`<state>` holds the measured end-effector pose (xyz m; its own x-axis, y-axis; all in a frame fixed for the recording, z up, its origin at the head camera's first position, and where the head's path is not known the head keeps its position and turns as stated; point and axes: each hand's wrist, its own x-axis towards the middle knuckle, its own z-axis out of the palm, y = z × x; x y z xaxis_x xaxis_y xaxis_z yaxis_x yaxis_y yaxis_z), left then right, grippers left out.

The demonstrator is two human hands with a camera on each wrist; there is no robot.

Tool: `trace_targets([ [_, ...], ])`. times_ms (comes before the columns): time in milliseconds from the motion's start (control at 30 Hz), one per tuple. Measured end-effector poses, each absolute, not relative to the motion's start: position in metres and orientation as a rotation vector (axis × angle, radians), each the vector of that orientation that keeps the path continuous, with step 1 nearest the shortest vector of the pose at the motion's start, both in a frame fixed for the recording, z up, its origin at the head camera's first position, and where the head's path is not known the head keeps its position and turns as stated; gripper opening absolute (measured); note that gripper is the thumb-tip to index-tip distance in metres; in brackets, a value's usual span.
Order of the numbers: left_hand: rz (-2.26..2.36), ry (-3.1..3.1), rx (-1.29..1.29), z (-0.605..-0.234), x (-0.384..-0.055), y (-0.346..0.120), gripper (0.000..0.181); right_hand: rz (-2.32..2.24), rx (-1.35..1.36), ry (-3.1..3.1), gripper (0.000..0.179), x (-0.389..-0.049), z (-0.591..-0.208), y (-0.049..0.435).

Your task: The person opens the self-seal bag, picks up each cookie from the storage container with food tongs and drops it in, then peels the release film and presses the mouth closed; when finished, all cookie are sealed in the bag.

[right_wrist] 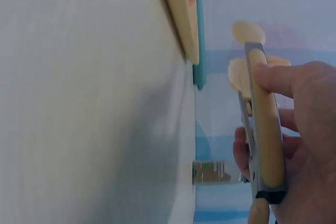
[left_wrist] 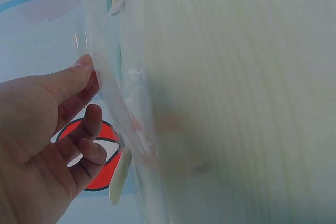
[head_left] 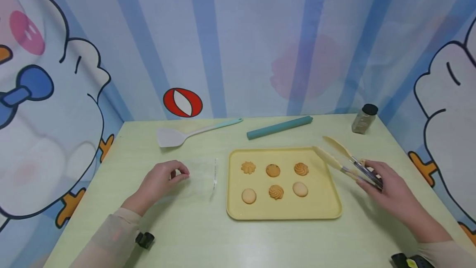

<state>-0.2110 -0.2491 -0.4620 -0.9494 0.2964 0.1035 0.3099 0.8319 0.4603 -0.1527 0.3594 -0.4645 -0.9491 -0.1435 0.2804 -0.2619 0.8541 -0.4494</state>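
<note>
My left hand [head_left: 163, 179] pinches the edge of a clear plastic bag [left_wrist: 113, 95] between thumb and index finger, the other fingers loosely bent. In the head view the bag is nearly invisible against the table, left of the tray. My right hand [head_left: 386, 189] grips tongs [head_left: 328, 159] with cream-coloured tips and metal arms. The tips stand apart with nothing between them, over the upper right corner of the yellow tray [head_left: 282, 212]. On this tray several cookies lie in two rows, among them a flower-shaped one [head_left: 248, 167], a swirled one [head_left: 276, 192] and a plain round one [head_left: 248, 196].
Behind the tray lie a white spatula [head_left: 172, 137] with a light blue handle and a teal rod [head_left: 279, 128]. A small clear jar [head_left: 364, 120] with a black lid stands at the back right. A printed cloth backdrop [head_left: 253, 53] rises along the table's far edge.
</note>
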Motion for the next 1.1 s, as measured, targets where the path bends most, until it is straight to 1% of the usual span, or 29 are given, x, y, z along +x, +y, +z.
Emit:
trace_targets([
  [333, -0.784, -3.0, -0.512, -0.466, -0.209, -0.251, 0.007, 0.783, 0.631, -2.886, 0.054, -0.16, -0.453, 0.317],
  [600, -0.799, -2.998, -0.542, -0.466, -0.208, -0.253, 0.007, 0.632, 0.85, -2.884, 0.057, -0.161, -0.443, 0.287],
  [900, -0.801, -2.98, -0.586, -0.466, -0.207, -0.255, 0.01, 0.599, 1.069, -2.86, 0.054, -0.168, -0.445, 0.253],
  [1100, -0.795, -2.971, -0.608, -0.468, -0.207, -0.255, 0.011, 0.57, 1.175, -2.831, 0.052, -0.169, -0.445, 0.24],
])
